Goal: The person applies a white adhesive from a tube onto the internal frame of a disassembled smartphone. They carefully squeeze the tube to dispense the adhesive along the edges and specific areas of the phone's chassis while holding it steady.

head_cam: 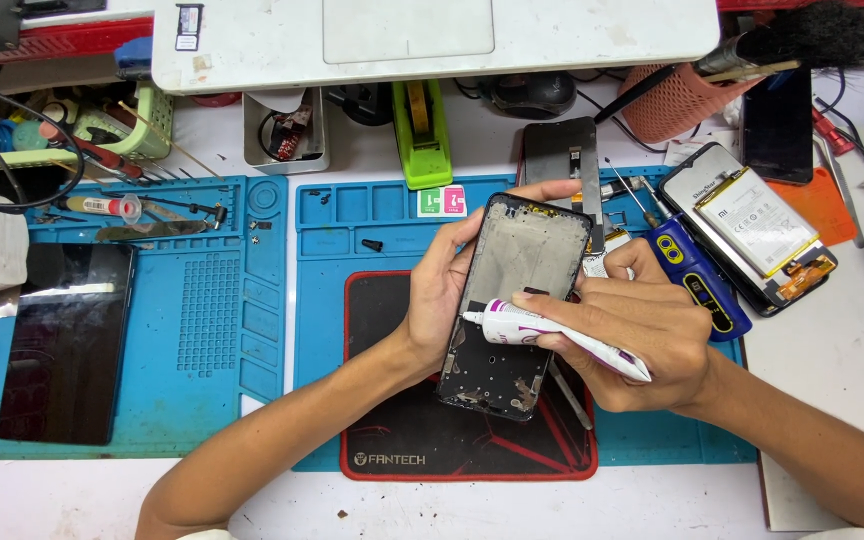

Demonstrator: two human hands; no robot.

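The left hand (444, 285) curls around a black phone frame (515, 305), propped tilted above a black-and-red mat (392, 440). The right hand (642, 335) pinches a white-and-purple glue tube (552, 335), its white nozzle touching the frame's left edge. Behind, 2 small square packets (442, 201), green and red, lie on the blue work mat (332, 230). An open phone (752, 235) with a white-labelled battery sits right.
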